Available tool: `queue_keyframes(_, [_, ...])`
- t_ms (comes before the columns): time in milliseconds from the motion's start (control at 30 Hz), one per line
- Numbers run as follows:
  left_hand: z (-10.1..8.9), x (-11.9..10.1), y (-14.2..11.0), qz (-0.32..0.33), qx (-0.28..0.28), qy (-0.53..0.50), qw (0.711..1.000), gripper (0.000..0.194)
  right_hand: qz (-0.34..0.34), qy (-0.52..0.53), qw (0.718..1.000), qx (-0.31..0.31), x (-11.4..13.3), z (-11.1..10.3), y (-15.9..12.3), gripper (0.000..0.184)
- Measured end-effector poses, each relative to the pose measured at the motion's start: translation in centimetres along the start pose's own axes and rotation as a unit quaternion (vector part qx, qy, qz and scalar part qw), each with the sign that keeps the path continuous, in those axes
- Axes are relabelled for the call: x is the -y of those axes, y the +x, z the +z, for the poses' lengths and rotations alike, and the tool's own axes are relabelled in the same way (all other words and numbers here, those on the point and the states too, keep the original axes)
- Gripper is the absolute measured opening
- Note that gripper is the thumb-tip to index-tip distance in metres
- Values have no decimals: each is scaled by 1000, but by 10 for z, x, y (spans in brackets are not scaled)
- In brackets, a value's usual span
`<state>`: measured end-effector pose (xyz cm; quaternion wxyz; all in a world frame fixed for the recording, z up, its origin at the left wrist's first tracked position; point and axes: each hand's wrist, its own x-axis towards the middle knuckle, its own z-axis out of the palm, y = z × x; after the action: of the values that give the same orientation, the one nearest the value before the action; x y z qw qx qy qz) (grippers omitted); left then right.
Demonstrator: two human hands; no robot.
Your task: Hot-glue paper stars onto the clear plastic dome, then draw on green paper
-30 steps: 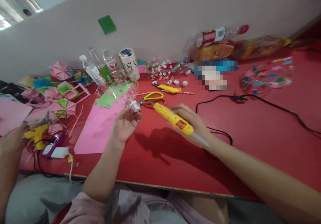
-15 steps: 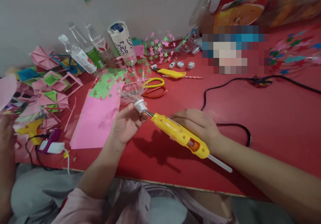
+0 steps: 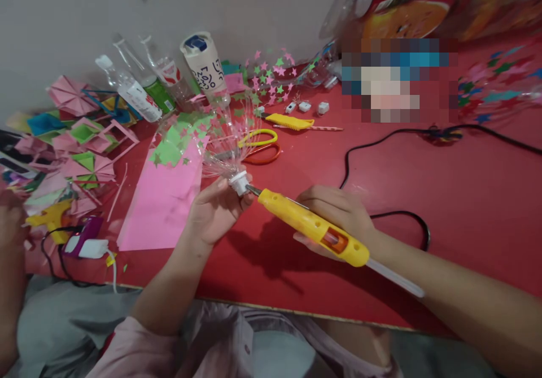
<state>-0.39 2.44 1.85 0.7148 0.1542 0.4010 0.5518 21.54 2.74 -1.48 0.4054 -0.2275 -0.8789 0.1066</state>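
My left hand (image 3: 218, 211) pinches a small white plastic base (image 3: 240, 182) from which a bunch of clear strands with pink and green stars (image 3: 231, 140) fans out. A yellow glue gun (image 3: 309, 222) is gripped in my right hand (image 3: 339, 211), whose fingers are partly hidden behind the gun's body. The metal nozzle (image 3: 254, 190) meets the underside of the white base; I cannot tell whether glue is coming out. A clear glue stick (image 3: 396, 276) juts from the gun's rear end.
Scissors (image 3: 265, 151), a yellow cutter (image 3: 292, 121) and small white pieces (image 3: 304, 107) lie beyond my hands. Pink paper (image 3: 163, 208) is left of them. Bottles (image 3: 138, 95) and a cup (image 3: 204, 67) stand behind. A black cord (image 3: 381, 140) crosses the right side. Another person's arm (image 3: 11, 276) shows at far left.
The glue gun has shifted slightly right and rolled a little, and its glue stick reaches farther right. At far left, a pale round shape by the other person has gone from view.
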Motion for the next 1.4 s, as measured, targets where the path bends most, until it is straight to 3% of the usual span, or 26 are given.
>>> queue_keyframes(167, [-3, 0, 0, 5, 28, -12, 1000, 25, 20, 32, 999, -16, 1, 1, 3, 24])
queue_keyframes(267, [-2, 1, -1, 8, 11, -5, 1000, 22, 25, 37, 999, -24, -3, 5, 0, 24])
queue_keyframes(500, [2, 2, -1, 4, -15, 9, 1000, 13, -4, -53, 999, 4, -3, 2, -5, 17])
queue_keyframes(733, [4, 3, -1, 2, -19, 1, 1000, 17, -52, -145, 988, -7, 1, -5, 2, 27])
queue_keyframes(1033, [4, 4, -2, -2, -8, -9, 1000, 26, -58, -145, 988, -12, 2, -6, 3, 25])
queue_keyframes(1400, [2, 4, -3, -4, -4, -5, 1000, 20, -61, -159, 985, -11, 1, -5, 3, 30])
